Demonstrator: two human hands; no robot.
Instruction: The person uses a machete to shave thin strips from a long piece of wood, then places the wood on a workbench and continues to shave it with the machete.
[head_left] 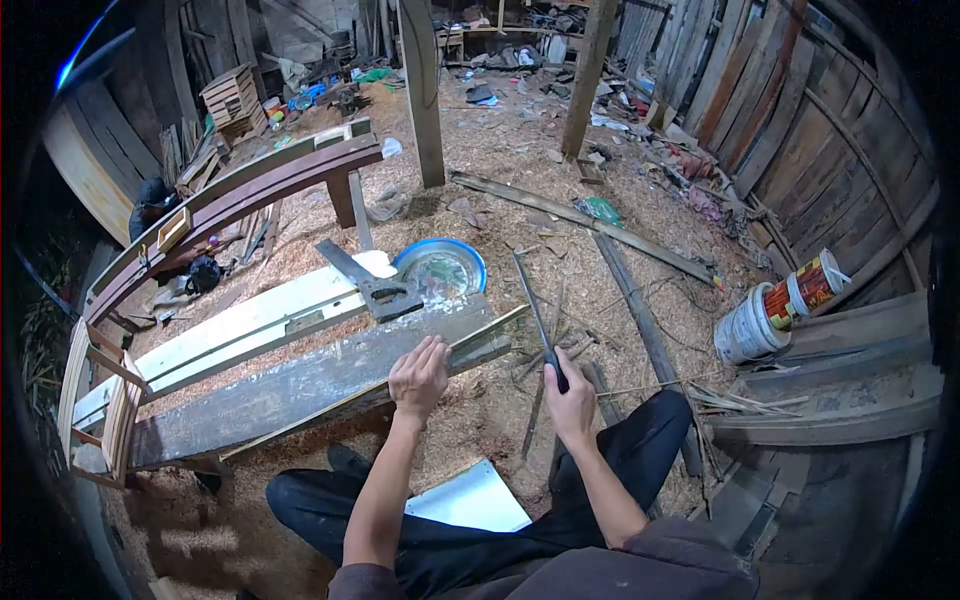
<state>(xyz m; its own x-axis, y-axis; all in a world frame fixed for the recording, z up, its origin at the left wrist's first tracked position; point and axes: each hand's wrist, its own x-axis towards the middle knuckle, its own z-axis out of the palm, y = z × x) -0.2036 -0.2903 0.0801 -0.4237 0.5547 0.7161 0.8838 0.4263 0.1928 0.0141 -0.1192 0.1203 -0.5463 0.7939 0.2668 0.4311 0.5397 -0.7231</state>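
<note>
The left hand (418,376), pressed together, rests over a thin strip (490,327) along the desk (270,405); the right hand (571,398) clasps a knife (536,310). Beyond the left hand lie a saw (352,268) and basin (440,270); right of the right hand, a bucket (744,335).

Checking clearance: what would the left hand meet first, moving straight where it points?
Past the grey board beneath, the left hand would likely meet the blue-rimmed basin first; depth is unclear.
</note>
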